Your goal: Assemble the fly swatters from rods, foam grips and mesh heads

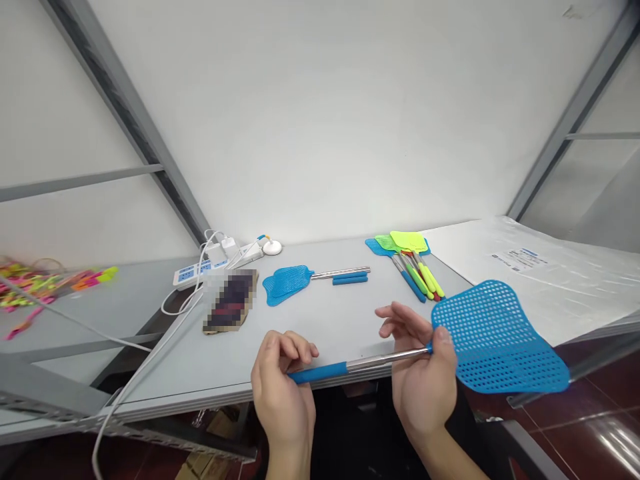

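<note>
A blue fly swatter (pixel 500 337) with a metal rod lies across both my hands, just in front of the table's front edge. My left hand (pixel 284 393) is curled around the end of its blue grip. At the neck, where the rod meets the perforated head, my right hand (pixel 424 390) holds it with the thumb on top and the other fingers loosely bent. Behind, on the table, lie blue swatter heads (pixel 287 283) with metal rods, beside loose blue grips (pixel 350 280). A pile of blue, green, yellow and red-handled swatters (pixel 407 243) rests farther right.
A blurred-out dark object (pixel 231 301) lies on the left of the grey table (pixel 320 333). Beyond it are a power strip (pixel 200 270), white cables and a round white puck (pixel 272 247). White plastic sheeting (pixel 550 287) covers the right side. Colourful pieces (pixel 45 287) lie far left.
</note>
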